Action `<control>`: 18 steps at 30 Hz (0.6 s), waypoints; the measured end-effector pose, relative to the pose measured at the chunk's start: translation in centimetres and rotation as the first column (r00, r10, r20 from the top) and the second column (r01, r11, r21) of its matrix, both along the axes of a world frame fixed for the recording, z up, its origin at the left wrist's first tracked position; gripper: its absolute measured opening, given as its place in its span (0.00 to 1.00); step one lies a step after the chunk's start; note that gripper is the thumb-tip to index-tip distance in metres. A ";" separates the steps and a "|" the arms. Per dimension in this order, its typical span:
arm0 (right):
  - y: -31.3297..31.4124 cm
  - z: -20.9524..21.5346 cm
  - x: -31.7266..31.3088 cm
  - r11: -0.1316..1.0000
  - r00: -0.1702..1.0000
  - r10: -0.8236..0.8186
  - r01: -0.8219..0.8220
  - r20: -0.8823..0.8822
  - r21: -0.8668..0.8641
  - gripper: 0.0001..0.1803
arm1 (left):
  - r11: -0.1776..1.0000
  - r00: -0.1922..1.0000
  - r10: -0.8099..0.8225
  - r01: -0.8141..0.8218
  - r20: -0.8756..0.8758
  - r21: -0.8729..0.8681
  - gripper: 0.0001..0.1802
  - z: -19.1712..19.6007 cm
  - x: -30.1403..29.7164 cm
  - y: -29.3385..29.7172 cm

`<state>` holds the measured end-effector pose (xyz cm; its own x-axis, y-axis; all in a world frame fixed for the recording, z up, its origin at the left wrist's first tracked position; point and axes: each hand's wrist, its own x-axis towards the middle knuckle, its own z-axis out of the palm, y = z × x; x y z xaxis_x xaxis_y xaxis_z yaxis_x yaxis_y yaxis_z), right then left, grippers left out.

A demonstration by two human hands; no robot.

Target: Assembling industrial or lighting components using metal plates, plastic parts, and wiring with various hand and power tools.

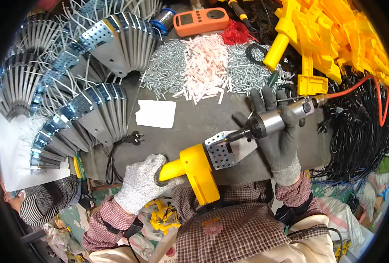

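My left hand (141, 180), in a light grey knit glove, is closed round the handle of a yellow plastic housing (199, 174). A metal piece with a perforated bent end (222, 155) sits at the housing's right side. In a dark grey glove, my right hand (282, 147) holds a silver pneumatic screwdriver (271, 122), some of its fingers stretched out past the tool. The screwdriver's tip points left and reaches the upper edge of the perforated metal; whether it touches a screw is too small to tell. A red air hose (352, 90) runs from its back end.
Stacked metal plates with wires (109, 109) fill the left. Behind lie screws (164, 65), pale pink sleeves (205, 65), an orange meter (201, 22) and a solder spool (164, 21). Yellow housings (352, 35) and black cables (356, 140) heap at right. Another person (49, 201) is at lower left.
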<state>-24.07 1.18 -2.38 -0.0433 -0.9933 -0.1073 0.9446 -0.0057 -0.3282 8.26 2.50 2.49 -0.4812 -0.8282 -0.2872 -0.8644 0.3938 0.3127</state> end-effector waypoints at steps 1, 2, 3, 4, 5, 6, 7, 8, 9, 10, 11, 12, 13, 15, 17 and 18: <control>0.2 0.1 0.0 1.000 1.000 -0.002 0.002 -0.012 0.014 0.21 | 1.000 1.000 -0.005 0.005 0.000 0.002 0.36 -0.2 0.0 0.0; 0.1 0.3 0.1 1.000 1.000 -0.001 0.001 -0.021 0.016 0.21 | 1.000 1.000 -0.004 0.004 -0.018 0.001 0.36 -0.3 -0.1 -0.1; 0.1 0.4 0.0 1.000 1.000 0.002 -0.001 -0.030 0.019 0.21 | 1.000 0.999 -0.002 0.002 -0.035 -0.001 0.35 -0.3 -0.1 0.0; 0.1 0.4 0.0 1.000 1.000 0.000 0.000 -0.025 0.022 0.20 | 1.000 0.999 0.000 -0.001 -0.053 -0.002 0.35 -0.4 -0.1 0.0; 0.1 0.3 0.0 1.000 1.000 0.000 0.001 -0.017 0.027 0.20 | 1.000 0.999 -0.007 0.007 -0.044 0.001 0.35 -0.5 0.0 0.0; 0.1 0.3 0.1 0.999 1.000 -0.001 0.001 -0.009 0.032 0.19 | 1.000 0.999 -0.015 0.015 -0.036 0.003 0.35 -0.5 0.0 0.0; 0.2 0.3 0.1 0.999 1.000 0.005 -0.005 0.000 0.054 0.18 | 1.000 0.999 -0.023 0.023 -0.028 0.006 0.35 -0.6 0.1 0.0; 0.1 0.5 0.1 0.997 1.000 0.006 -0.007 0.010 0.074 0.17 | 0.999 0.999 -0.041 0.041 0.003 0.000 0.34 -0.6 0.1 -0.1; 0.1 0.6 0.1 0.996 1.000 0.007 -0.009 0.018 0.093 0.17 | 0.998 0.998 -0.059 0.059 0.035 -0.005 0.34 -0.5 0.2 0.0; 0.0 0.5 0.3 0.998 1.000 0.006 -0.007 0.022 0.066 0.17 | 0.997 0.995 -0.076 0.077 0.066 -0.010 0.33 -0.6 0.2 0.1; -0.2 0.3 0.6 0.999 1.000 0.006 -0.007 0.026 0.040 0.18 | 0.993 0.992 -0.102 0.106 0.068 -0.057 0.33 -0.7 0.5 0.2; -0.3 0.1 0.8 1.000 1.000 0.007 -0.007 0.030 0.013 0.18 | 0.985 0.989 -0.127 0.134 0.070 -0.104 0.32 -1.0 0.7 0.3; -0.2 -0.1 0.7 1.000 0.999 0.021 -0.021 -0.030 0.021 0.18 | 0.975 0.986 -0.151 0.161 0.074 -0.151 0.32 -1.1 0.8 0.4; -0.1 0.2 1.0 1.000 0.993 0.026 -0.025 -0.117 0.013 0.19 | 0.981 0.989 -0.142 0.147 0.050 -0.127 0.32 -0.7 0.6 0.1; 0.0 0.7 1.5 0.999 0.997 -0.033 0.033 -0.065 -0.002 0.25 | 0.987 0.991 -0.124 0.129 0.055 -0.093 0.32 -0.5 0.4 -0.1; 0.1 0.6 1.3 0.999 0.998 -0.045 0.045 -0.047 0.000 0.25 | 0.990 0.991 -0.113 0.118 0.072 -0.071 0.32 -0.5 0.2 -0.1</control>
<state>-22.76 1.25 -1.81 -0.0924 -0.9901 -0.1052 0.9271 -0.0470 -0.3719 8.49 2.38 1.99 -0.5564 -0.7886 -0.2617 -0.8299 0.5123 0.2210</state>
